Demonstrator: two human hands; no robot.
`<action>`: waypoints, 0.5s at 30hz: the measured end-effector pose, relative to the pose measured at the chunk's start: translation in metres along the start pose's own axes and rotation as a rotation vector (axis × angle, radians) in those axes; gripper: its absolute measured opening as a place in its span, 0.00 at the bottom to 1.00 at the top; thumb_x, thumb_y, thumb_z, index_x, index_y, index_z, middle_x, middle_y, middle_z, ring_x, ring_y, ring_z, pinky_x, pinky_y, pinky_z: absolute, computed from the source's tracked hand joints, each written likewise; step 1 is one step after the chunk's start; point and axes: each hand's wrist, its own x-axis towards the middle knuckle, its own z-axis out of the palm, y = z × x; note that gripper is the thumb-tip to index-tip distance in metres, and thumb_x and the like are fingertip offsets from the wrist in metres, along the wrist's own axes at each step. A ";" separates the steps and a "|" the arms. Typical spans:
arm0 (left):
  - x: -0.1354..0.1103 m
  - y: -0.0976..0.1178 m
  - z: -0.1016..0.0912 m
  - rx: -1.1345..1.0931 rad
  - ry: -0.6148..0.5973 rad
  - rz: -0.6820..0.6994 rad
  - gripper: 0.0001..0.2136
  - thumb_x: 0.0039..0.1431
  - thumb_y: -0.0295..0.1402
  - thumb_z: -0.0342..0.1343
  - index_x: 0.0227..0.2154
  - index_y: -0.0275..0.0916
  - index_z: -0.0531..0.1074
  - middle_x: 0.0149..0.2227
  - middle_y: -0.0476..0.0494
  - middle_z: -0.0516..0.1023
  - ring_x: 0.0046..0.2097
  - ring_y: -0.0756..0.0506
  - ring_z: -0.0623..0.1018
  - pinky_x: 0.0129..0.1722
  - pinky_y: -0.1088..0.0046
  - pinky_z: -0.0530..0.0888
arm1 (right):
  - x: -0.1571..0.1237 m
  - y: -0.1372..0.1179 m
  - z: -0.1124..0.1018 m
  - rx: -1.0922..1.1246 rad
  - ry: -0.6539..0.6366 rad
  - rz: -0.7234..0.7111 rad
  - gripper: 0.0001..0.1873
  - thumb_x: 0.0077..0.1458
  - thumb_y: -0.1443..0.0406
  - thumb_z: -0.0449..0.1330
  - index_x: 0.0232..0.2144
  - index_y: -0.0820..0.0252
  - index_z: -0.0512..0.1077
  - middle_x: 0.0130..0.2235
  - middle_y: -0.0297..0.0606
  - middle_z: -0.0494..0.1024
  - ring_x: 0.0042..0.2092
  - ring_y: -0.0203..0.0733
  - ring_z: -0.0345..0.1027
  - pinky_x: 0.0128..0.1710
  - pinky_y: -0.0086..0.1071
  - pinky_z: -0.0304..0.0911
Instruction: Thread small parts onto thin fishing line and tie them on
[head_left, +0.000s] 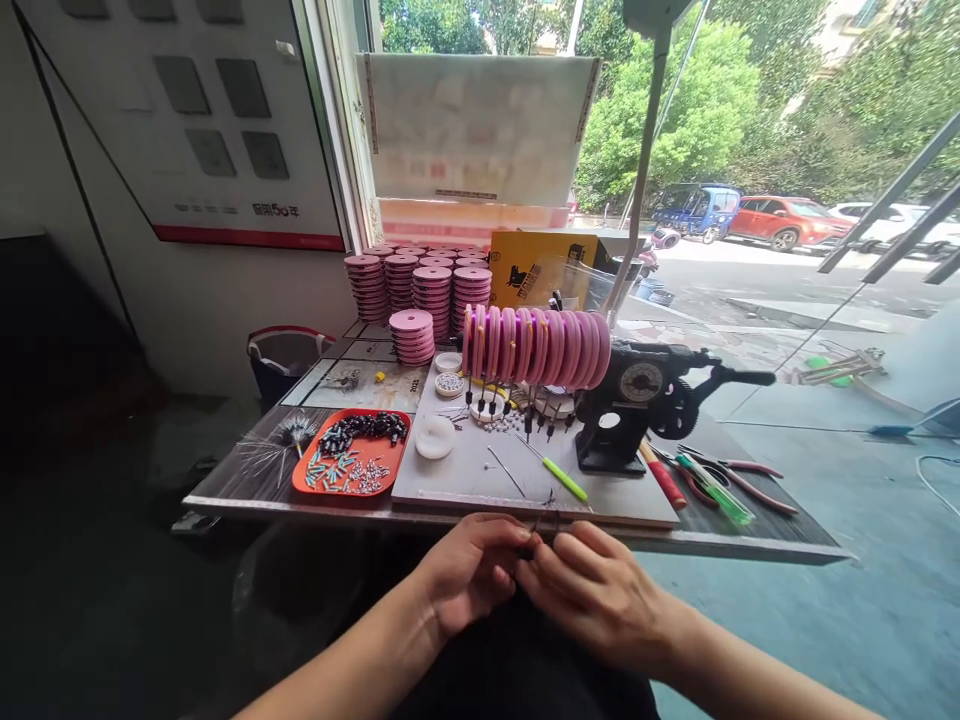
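At the front edge of the table, my left hand (474,568) and my right hand (589,590) meet with their fingers pinched together. Between the fingertips sticks up a thin, dark, thread-like tangle (551,508); its exact kind is too small to make out. Just beyond the hands, a tool with a lime-green handle (564,480) and a thin metal needle-like rod (507,472) lie on the pale board (450,487). Behind them, a row of pink foam spools (536,345) sits on a black hand-cranked winder (619,415), with dark pieces hanging below the spools.
To the left, an orange tray (300,480) holds black and small metallic parts. Stacked pink spools (431,290) stand at the back beside a yellow box (544,265). Pliers (757,480) and a red-handled tool (664,475) lie right. A lamp post (645,150) rises behind the winder.
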 end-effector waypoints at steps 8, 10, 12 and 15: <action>-0.001 -0.006 0.006 -0.205 0.010 -0.113 0.06 0.44 0.18 0.54 0.18 0.31 0.71 0.19 0.48 0.74 0.15 0.60 0.63 0.11 0.91 0.59 | -0.014 -0.011 0.015 0.182 0.181 0.278 0.16 0.62 0.73 0.45 0.29 0.65 0.71 0.22 0.36 0.70 0.25 0.36 0.56 0.24 0.30 0.53; 0.001 -0.006 0.006 -0.222 0.009 -0.121 0.07 0.45 0.17 0.54 0.18 0.30 0.72 0.19 0.47 0.74 0.15 0.60 0.64 0.11 0.91 0.59 | -0.016 -0.012 0.013 0.129 0.172 0.215 0.15 0.62 0.73 0.45 0.32 0.67 0.72 0.23 0.38 0.71 0.24 0.37 0.57 0.24 0.31 0.53; 0.001 -0.007 0.006 -0.236 0.010 -0.125 0.07 0.45 0.17 0.54 0.18 0.30 0.72 0.20 0.46 0.74 0.17 0.59 0.67 0.11 0.91 0.59 | -0.014 -0.012 0.012 0.069 0.174 0.191 0.14 0.61 0.73 0.46 0.33 0.68 0.72 0.22 0.38 0.71 0.23 0.37 0.57 0.23 0.32 0.52; -0.001 -0.009 0.006 -0.244 0.002 -0.126 0.06 0.45 0.17 0.55 0.18 0.30 0.72 0.20 0.46 0.74 0.18 0.58 0.69 0.12 0.90 0.60 | -0.010 -0.013 0.016 0.064 0.211 0.210 0.14 0.60 0.73 0.47 0.32 0.67 0.73 0.21 0.37 0.71 0.22 0.37 0.56 0.22 0.32 0.52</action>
